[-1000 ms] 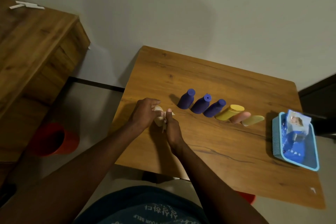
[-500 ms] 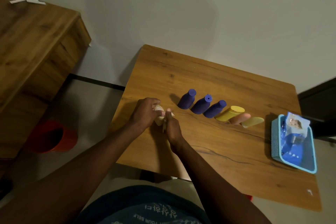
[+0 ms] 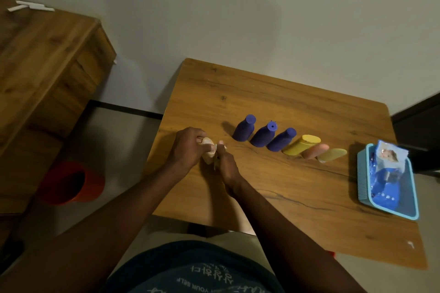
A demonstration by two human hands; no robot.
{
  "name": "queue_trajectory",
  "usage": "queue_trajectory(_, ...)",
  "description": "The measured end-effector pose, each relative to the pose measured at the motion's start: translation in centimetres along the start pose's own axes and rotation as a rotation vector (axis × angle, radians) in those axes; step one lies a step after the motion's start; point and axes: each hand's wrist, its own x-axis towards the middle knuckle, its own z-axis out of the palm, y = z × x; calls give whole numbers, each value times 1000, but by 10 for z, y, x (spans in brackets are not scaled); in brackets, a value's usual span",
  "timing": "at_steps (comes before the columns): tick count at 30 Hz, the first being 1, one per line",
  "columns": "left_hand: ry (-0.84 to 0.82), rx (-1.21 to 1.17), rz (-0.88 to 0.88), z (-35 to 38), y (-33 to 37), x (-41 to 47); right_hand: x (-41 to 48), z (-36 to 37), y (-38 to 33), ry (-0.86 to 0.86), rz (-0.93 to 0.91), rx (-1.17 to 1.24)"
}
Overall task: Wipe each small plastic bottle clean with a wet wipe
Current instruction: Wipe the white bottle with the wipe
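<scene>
I am gripping a pale bottle (image 3: 207, 153) in my left hand (image 3: 188, 147) over the counter's (image 3: 262, 93) near-left part, my right hand (image 3: 226, 164) pinching the wipe (image 3: 223, 148) against it. Six more are sitting in a row (image 3: 281, 140) to the right; I cannot tell which are already wiped.

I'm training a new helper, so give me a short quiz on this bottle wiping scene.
1. How many purple bottles stand on the table?
2. True or false: the wipe pack lies in the teal basket.
3. The pale bottle is: A in the row, B between the left hand and right hand, C in the basket?
Key: 1 three; 2 true; 3 B.
</scene>
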Motion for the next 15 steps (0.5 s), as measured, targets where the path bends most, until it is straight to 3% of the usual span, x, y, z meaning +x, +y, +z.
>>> queue_trajectory(7, -8, 31, 25, 2, -1, 0, -15, -6, -3, 114, 114, 158)
queue_trajectory(15, -148, 276, 143, -6, 0, 8, -14, -9, -17, 201, 63, 308)
